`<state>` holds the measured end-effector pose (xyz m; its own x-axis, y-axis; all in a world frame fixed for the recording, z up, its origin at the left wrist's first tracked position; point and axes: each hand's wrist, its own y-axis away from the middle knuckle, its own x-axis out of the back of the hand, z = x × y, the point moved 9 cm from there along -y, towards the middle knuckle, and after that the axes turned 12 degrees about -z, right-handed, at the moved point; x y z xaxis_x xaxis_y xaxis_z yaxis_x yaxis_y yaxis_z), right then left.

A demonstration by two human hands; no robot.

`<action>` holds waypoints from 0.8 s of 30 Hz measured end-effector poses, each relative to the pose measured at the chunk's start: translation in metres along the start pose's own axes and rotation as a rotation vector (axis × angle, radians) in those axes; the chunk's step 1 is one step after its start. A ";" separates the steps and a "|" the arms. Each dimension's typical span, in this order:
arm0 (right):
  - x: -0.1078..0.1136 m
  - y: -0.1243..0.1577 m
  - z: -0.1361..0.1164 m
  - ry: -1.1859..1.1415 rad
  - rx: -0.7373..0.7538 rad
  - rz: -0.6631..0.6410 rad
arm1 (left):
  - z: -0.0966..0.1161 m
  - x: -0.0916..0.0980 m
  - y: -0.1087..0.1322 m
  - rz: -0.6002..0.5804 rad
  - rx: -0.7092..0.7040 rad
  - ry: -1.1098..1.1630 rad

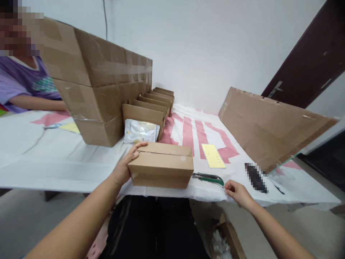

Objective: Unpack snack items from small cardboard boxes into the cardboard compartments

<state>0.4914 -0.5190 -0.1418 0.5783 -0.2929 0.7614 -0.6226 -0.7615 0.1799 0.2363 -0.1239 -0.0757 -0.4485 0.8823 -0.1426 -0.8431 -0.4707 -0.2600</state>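
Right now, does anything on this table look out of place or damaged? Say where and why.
Mildly, yes. The green utility knife lies near the table's front edge, between carton and right hand, an awkward spot for a cutter. The large cardboard piece at right has a notched, uneven top edge.

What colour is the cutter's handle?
The cutter's handle is green with dark parts, best seen in the head view.

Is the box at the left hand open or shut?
Shut: the box has its top flaps lying flat, meeting at a seam.
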 end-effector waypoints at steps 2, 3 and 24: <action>-0.006 -0.002 -0.004 0.028 -0.009 -0.006 | 0.000 0.000 0.000 -0.002 -0.005 0.012; -0.008 -0.003 -0.006 0.049 -0.008 -0.013 | 0.000 0.000 0.000 -0.004 -0.006 0.021; -0.053 0.021 -0.124 0.163 0.357 -0.129 | 0.003 -0.005 0.001 0.013 0.008 0.051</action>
<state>0.3825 -0.4476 -0.1016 0.5306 -0.1078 0.8408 -0.3116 -0.9472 0.0751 0.2365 -0.1289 -0.0729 -0.4439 0.8747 -0.1945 -0.8397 -0.4818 -0.2506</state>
